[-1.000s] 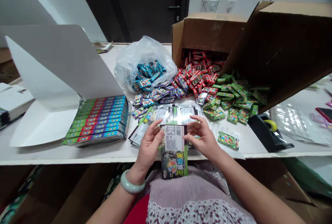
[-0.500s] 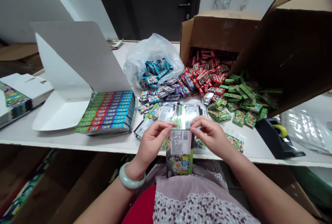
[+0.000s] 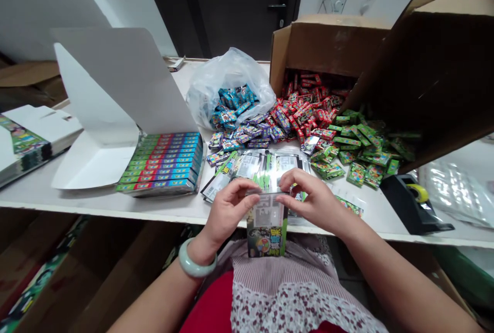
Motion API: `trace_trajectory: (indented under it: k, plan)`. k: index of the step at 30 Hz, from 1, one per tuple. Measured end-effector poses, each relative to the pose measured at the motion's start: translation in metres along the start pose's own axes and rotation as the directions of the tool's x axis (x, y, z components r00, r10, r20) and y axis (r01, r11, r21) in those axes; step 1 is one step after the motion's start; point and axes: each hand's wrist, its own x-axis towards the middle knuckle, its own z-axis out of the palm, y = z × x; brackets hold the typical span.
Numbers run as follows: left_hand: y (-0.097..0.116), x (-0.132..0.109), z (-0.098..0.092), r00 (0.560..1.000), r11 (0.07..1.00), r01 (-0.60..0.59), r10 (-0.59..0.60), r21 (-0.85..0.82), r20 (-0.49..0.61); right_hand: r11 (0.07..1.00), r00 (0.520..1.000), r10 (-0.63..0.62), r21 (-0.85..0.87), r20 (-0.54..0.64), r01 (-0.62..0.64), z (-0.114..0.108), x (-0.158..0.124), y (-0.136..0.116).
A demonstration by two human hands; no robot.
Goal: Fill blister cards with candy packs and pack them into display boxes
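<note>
A printed plastic pouch (image 3: 266,238) with a grey label and a bright wheel picture hangs upright at the table's front edge. My left hand (image 3: 230,207) pinches its top left corner between thumb and fingers. At the top right, my right hand (image 3: 309,196) has thumb and fingertips on the same edge. Just behind lies a pile of similar flat pouches (image 3: 252,164), shiny with glare. Small purple packs (image 3: 257,131), red packs (image 3: 306,109) and green packs (image 3: 365,142) are heaped beyond it.
Left stands an open white display box (image 3: 96,163) with rows of coloured packs (image 3: 162,160). A plastic bag (image 3: 235,63) holds blue packs. A tipped cardboard box (image 3: 335,47) spills packs at the back right. A black tape dispenser (image 3: 411,209) stands near the right front edge.
Both thumbs have slid inward along the pouch's top edge, and the right fingers are more curled. The pouch has risen slightly; the view has shifted a little.
</note>
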Motion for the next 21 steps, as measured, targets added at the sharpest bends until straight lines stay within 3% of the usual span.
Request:
trace_trajectory:
  k: [6, 12, 16, 21]
  plan:
    - [0.006, 0.005, 0.001, 0.998, 0.997, 0.057, -0.059, 0.056, 0.026, 0.994, 0.996, 0.085, 0.067, 0.021, -0.086, 0.0, 0.006, -0.004]
    - [0.018, 0.01, 0.0, 0.996, 0.997, 0.004, -0.01, 0.072, 0.091, 0.967, 0.985, 0.173, 0.187, 0.027, -0.175, 0.002, 0.013, -0.012]
    - [0.016, 0.006, -0.007, 0.988, 0.982, -0.024, -0.005, 0.185, 0.153, 0.932, 0.967, 0.238, 0.26, 0.094, -0.254, 0.007, 0.013, -0.008]
    - [0.013, -0.001, -0.015, 0.985, 0.983, -0.01, -0.022, 0.183, 0.172, 0.925, 0.958, 0.253, 0.257, 0.131, -0.28, 0.014, 0.01, -0.012]
